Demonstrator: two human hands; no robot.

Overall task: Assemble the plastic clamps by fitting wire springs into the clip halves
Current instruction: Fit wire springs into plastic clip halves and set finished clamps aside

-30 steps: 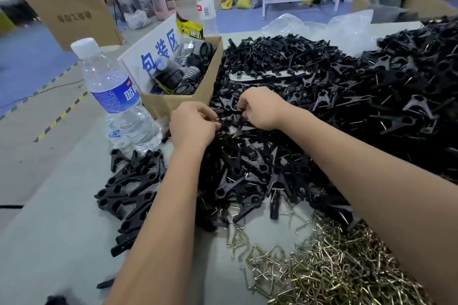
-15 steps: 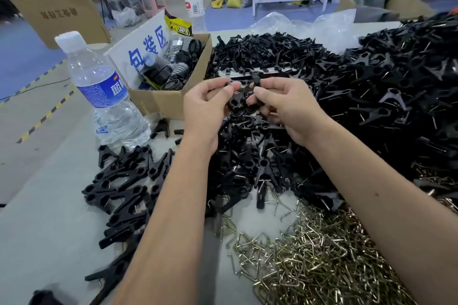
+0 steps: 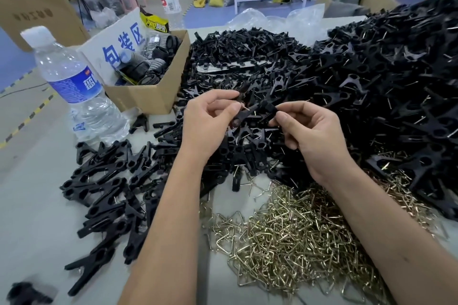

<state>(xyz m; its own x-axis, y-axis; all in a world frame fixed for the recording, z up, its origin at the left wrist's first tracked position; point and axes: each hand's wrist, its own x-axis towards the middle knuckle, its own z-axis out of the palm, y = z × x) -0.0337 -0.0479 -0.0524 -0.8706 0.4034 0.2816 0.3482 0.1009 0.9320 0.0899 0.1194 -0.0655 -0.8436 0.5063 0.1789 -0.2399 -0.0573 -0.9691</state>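
Over the grey desk, both hands pinch one small, light, stiff black plastic clip half: left hand, right hand.

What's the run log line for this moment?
left hand: pinches black plastic clamp | right hand: pinches same clamp | brass-coloured wire springs pile: near front | step: spring fitting underway

Black clip halves, brass-gold wire springs, blue-labelled bottle
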